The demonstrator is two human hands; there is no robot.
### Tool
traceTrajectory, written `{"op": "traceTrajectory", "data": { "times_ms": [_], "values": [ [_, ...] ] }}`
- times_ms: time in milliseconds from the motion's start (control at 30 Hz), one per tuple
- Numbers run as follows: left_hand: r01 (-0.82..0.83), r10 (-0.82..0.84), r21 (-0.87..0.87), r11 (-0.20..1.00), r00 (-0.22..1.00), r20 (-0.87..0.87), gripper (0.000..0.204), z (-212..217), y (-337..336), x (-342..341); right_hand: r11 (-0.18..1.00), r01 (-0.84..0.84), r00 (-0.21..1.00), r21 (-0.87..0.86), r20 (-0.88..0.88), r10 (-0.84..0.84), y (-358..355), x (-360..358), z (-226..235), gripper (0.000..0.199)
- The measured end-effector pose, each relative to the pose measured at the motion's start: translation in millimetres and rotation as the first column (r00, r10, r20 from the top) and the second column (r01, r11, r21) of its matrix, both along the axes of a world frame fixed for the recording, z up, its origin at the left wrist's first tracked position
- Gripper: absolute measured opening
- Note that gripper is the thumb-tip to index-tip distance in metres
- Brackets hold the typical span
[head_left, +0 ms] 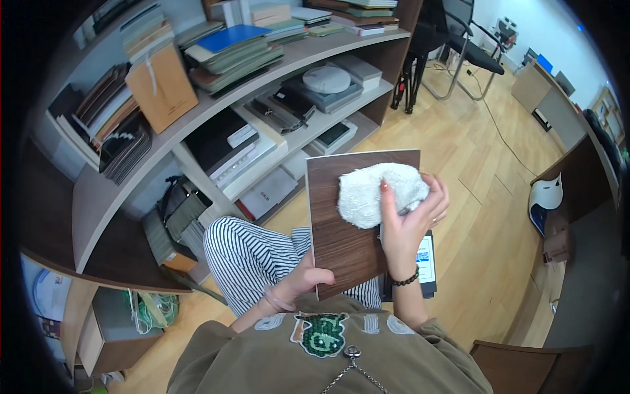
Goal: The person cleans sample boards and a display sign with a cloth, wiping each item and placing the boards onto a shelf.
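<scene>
Pale wooden flooring (472, 164) runs across the room, and curved shelves (216, 115) along the left wall are stacked with sample books, folders and flat boards. A brown paper envelope (161, 85) leans on the upper shelf, and a round white disc (326, 79) lies on the one below. A black office chair (453, 39) stands at the far end, near a desk along the right wall.

Seated on the floor, the person wears striped trousers (252, 256) and an olive top. A dark wood-grain board (351, 223) stands tilted on the lap, its face turned up toward the person. The left hand (298, 279) grips the board's lower left edge, thumb curled over the front and fingers hidden behind. The right hand (410, 223), with a dark bead bracelet at the wrist, is closed around a fluffy white cloth (371, 190), thumb on top and fingers wrapped over its right end, pressing it against the upper part of the board. The cloth covers the board's upper right corner. Just behind the right wrist, a phone (426, 259) with a lit screen peeks out from under the board's right edge.
</scene>
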State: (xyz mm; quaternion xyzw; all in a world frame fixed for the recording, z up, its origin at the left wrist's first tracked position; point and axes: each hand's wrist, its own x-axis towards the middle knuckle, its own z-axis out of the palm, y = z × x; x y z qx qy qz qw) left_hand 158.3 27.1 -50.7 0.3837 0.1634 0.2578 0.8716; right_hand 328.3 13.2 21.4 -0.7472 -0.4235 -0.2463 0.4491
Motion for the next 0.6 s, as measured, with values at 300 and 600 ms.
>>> {"op": "traceTrajectory", "data": {
  "times_ms": [300, 600],
  "values": [
    [-0.177, 0.214, 0.289, 0.941, 0.971, -0.104, 0.079, 4, -1, -63, 0.533, -0.82, 0.551, 0.209, 0.037, 0.834, 4, -102, -34, 0.062],
    [0.057, -0.049, -0.127, 0.99, 0.997, 0.067, 0.077, -45, 15, -111, 0.769, -0.464, 0.774, 0.44, -0.222, 0.594, 8, -63, 14, 0.056]
  ]
}}
